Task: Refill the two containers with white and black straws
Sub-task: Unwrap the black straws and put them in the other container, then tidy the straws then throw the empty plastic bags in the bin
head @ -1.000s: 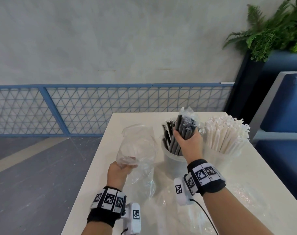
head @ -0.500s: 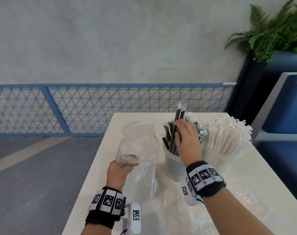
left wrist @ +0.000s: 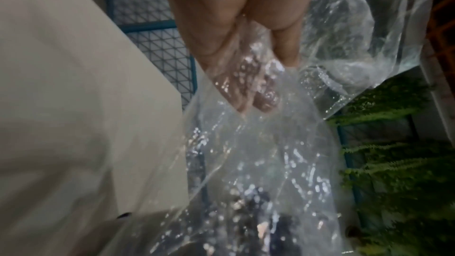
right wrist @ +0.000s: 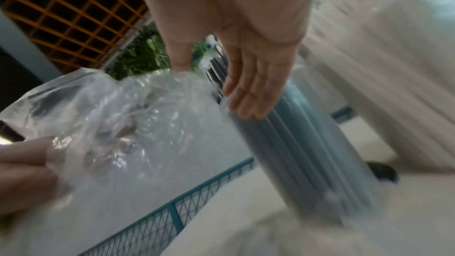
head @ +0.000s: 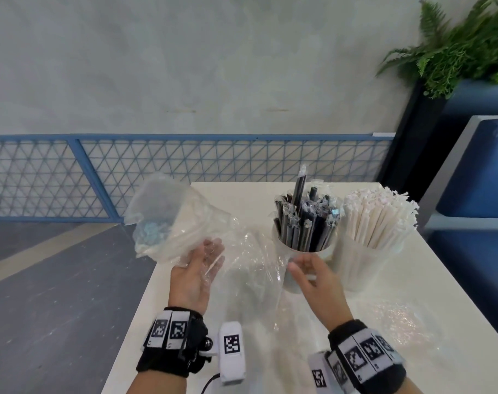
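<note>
Black wrapped straws point(head: 304, 223) stand in a translucent cup point(head: 324, 255) at the table's middle, one sticking up higher than the rest. Right of it, white paper-wrapped straws point(head: 378, 214) fill a second cup point(head: 364, 268). My right hand point(head: 302, 265) is at the near side of the black-straw cup, its fingers point(right wrist: 248, 100) straight against the wall and holding nothing. My left hand point(head: 213, 248) is palm up to the left and pinches an empty clear plastic bag point(head: 168, 223) between thumb and fingers point(left wrist: 246, 94). The bag point(left wrist: 258, 163) billows above the table's left edge.
More clear plastic lies crumpled on the white table point(head: 455, 280), between my hands point(head: 256, 274) and at the near right point(head: 398, 322). The table's left edge drops to a grey floor. A blue mesh railing point(head: 185, 172) runs behind; a planter point(head: 455, 52) and blue seat point(head: 483, 172) stand right.
My right hand let go of the black straws, which now stand in the cup, and dropped to the cup's near side. My left hand turned palm up and raised the bag.
</note>
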Tool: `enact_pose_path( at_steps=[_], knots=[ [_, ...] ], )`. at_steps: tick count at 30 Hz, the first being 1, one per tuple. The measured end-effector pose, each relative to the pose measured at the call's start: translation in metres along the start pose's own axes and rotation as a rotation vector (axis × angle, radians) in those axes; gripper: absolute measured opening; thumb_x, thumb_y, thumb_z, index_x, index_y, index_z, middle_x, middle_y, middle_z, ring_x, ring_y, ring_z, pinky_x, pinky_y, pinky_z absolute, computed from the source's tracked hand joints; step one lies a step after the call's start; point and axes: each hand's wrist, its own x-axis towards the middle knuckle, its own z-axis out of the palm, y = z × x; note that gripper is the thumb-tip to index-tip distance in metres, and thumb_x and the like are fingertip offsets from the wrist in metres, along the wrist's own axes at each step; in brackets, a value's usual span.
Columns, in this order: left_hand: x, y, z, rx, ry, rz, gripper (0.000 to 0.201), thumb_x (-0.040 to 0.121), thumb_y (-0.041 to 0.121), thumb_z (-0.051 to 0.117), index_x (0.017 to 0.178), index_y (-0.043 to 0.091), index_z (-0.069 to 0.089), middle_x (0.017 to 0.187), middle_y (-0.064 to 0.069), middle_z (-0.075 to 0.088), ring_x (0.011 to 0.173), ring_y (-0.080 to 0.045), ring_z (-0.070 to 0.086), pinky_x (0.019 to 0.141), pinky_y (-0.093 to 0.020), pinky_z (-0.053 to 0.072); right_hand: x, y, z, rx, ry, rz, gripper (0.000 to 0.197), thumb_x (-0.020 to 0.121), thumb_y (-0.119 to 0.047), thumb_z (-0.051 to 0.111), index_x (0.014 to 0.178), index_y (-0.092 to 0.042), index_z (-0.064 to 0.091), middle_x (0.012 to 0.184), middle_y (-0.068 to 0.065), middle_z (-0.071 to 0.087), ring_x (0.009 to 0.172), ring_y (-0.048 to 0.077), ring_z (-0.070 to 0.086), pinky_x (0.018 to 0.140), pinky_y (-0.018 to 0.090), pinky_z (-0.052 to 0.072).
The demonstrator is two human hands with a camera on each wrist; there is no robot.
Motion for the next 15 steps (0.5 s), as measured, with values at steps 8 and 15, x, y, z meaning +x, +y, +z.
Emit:
enact_pose_path(
  at_steps=[8, 15],
  knots=[
    [-0.018, -0.023, 0.010, -0.053, 0.088, -0.032, 0.072, 0.054, 0.033, 0.086, 0.115, 0.015, 0.050, 0.106, -0.010, 0.067, 0.086, -0.023, 0.070, 0.070, -0.028, 0.059, -0.022, 0.025, -0.001, 0.613, -0.240, 0.411, 0.032, 0.093, -0.020, 0.051, 0.119, -0.002, 0.050, 0.115, 0.017, 0.063, 0.104, 0.026, 0.064, 0.093, 0.043, 0.049],
    [-0.030, -0.022, 0.015, 0.633, 0.223, 0.505, 0.091, 0.063, 0.008, 0.082, 0.135, 0.034, 0.033, 0.139, 0.004, 0.016, 0.111, -0.008, 0.049, 0.083, -0.019, 0.049, -0.033, 0.032, -0.030, 0.707, -0.097, 0.453, 0.017, 0.095, -0.004, 0.042, 0.089, 0.000, 0.057, 0.078, 0.010, 0.057, 0.073, 0.020, 0.070, 0.083, 0.043, 0.054]
  ],
)
